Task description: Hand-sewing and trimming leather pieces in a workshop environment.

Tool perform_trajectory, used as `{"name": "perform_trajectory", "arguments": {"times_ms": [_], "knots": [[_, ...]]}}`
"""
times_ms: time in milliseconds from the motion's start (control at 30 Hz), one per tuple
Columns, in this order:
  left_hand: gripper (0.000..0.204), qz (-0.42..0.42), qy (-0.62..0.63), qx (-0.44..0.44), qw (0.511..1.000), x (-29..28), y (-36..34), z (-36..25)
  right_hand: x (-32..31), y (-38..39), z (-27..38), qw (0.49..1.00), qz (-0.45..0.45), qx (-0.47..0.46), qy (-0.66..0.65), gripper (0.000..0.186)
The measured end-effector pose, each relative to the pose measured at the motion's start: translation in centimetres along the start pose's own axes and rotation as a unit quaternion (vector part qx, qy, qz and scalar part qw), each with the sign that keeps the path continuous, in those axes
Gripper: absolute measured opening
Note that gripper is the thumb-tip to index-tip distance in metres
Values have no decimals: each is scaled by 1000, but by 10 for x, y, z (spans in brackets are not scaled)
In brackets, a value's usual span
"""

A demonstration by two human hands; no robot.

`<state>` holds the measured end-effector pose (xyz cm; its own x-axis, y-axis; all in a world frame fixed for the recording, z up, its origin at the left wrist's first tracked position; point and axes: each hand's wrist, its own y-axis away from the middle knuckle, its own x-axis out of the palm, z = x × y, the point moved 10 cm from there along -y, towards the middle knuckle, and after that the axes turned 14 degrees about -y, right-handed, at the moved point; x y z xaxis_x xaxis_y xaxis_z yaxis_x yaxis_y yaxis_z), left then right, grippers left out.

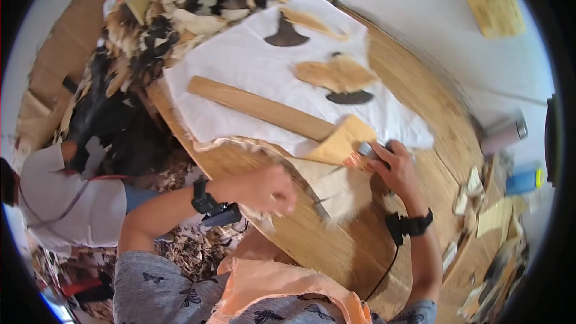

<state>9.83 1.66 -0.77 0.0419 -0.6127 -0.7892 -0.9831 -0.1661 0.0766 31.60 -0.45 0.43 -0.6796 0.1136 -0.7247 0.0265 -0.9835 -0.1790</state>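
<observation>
Many fur scraps (198,9) are lying heaped on our left. Our left hand (265,188) is curling narrow beside a white sheet (240,78) on the wooden table (336,255); whether it is holding anything we cannot tell. A wooden slat (258,107) is resting on the sheet. Our right hand (397,167) is gripping a grey-and-black tool (364,149) at a yellow card (343,138). Rightward, a pinkish bottle (504,135) and blue container (522,182) are hiding their contents.
</observation>
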Motion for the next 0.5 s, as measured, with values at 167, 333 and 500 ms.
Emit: {"name": "perform_trajectory", "arguments": {"times_ms": [167, 333, 500], "knots": [[27, 196, 80, -27, 977, 20, 66, 32, 3, -9, 11, 1000, -24, 9, 18, 40], [26, 249, -1, -83, 965, 1, 89, 49, -4, -9, 12, 999, -26, 12, 35, 37], [25, -107, -77, -229, 964, -113, 53, 96, -18, 5, -12, 989, -89, 98, -61, 25]]}}
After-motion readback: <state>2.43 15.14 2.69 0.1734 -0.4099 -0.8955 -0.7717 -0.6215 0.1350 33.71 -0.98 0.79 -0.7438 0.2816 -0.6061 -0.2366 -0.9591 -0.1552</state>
